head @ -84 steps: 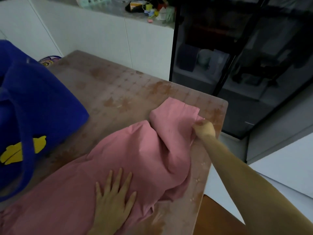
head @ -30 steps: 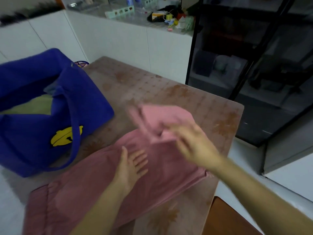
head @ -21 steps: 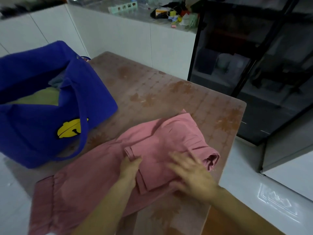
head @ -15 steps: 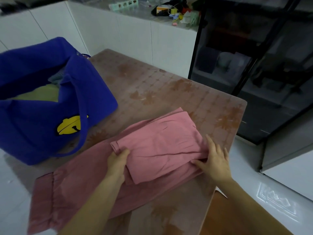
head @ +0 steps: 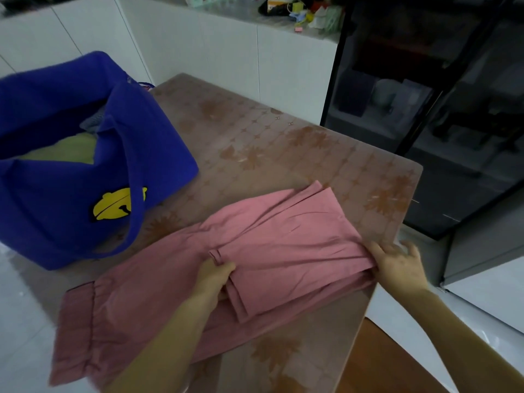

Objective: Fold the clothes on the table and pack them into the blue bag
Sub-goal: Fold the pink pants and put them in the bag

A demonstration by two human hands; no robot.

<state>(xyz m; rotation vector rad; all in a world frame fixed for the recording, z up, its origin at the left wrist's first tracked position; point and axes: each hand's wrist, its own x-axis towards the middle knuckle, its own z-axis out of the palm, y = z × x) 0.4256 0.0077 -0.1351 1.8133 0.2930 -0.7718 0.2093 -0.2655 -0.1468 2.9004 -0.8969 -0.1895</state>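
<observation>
Lying across the near half of the bench (head: 283, 143), the pink garment (head: 283, 251) is a thin, soft woven cloth, its right part doubled over into a flat, roughly rectangular slab of several layers, with fine creases running along it and a gathered band at its lower left end. The left hand (head: 212, 279) curls its fingers round the loose edge of the folded layers and grips it; the right hand (head: 397, 262) rests against the fold at the bench's right edge, thumb on the cloth, fingers loosely spread. The bench top is smooth and glossy, brownish-pink with a printed flower pattern. On its left stands the blue bag (head: 56, 194), slumped felt-like fabric with a yellow patch (head: 113, 207), its mouth gaping over a pale green cloth (head: 68, 150).
</observation>
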